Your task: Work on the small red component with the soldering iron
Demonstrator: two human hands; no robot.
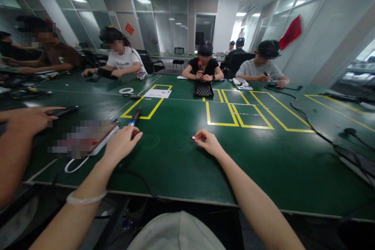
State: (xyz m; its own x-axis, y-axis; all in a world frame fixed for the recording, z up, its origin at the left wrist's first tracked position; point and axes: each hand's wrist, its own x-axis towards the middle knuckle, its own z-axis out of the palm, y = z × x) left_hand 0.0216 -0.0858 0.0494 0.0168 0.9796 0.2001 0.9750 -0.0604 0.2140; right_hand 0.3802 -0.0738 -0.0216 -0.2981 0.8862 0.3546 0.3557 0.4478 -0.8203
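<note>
small red-and-white piece (pixel 192 138), pinched in right hand (pixel 208 143), left hand (pixel 122 141) gripping dark tool (pixel 135 116)

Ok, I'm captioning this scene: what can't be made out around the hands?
All in the head view:
- near end of the dark tool: hidden by the left hand
- small piece: too small to identify, partly covered by the right hand
- white-edged object: top blurred out
- co-worker's arm: cut off by the left edge
</note>
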